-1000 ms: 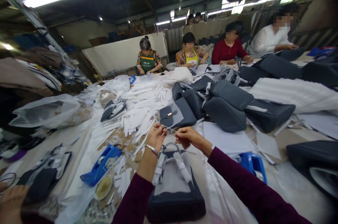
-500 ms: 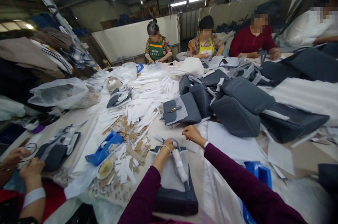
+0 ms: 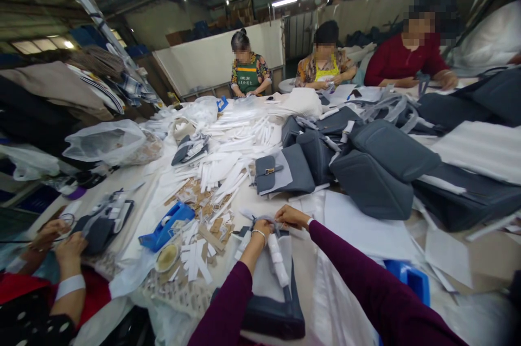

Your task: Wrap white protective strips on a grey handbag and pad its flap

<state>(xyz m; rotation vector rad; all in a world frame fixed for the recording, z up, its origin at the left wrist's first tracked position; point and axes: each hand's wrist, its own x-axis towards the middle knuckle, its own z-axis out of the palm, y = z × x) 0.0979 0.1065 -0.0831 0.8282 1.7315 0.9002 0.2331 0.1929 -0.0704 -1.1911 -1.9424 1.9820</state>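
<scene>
A dark grey-blue handbag (image 3: 274, 316) lies in front of me, with pale sheet material over its upper part. White wrapping (image 3: 278, 262) covers part of its handle. My left hand (image 3: 264, 226) is closed on the top of the handle, its fingers partly hidden. Just right of it, my right hand (image 3: 292, 216) is pinched close to the same spot; what lies between its fingertips is too small to make out. Beyond my hands rests another grey-blue bag (image 3: 267, 172) with a flap and a metal clasp.
A blue tape dispenser (image 3: 166, 226) and a roll of tape (image 3: 166, 257) are at left, by card and paper scraps (image 3: 195, 259). Another blue dispenser (image 3: 411, 281) stands right. Several bags (image 3: 370, 183) are piled at right. A co-worker's hands (image 3: 61, 237) work on a bag at left.
My right hand has moved left and down to the handle, beside my left hand. My left hand stays at the handle. The whole view has shifted slightly.
</scene>
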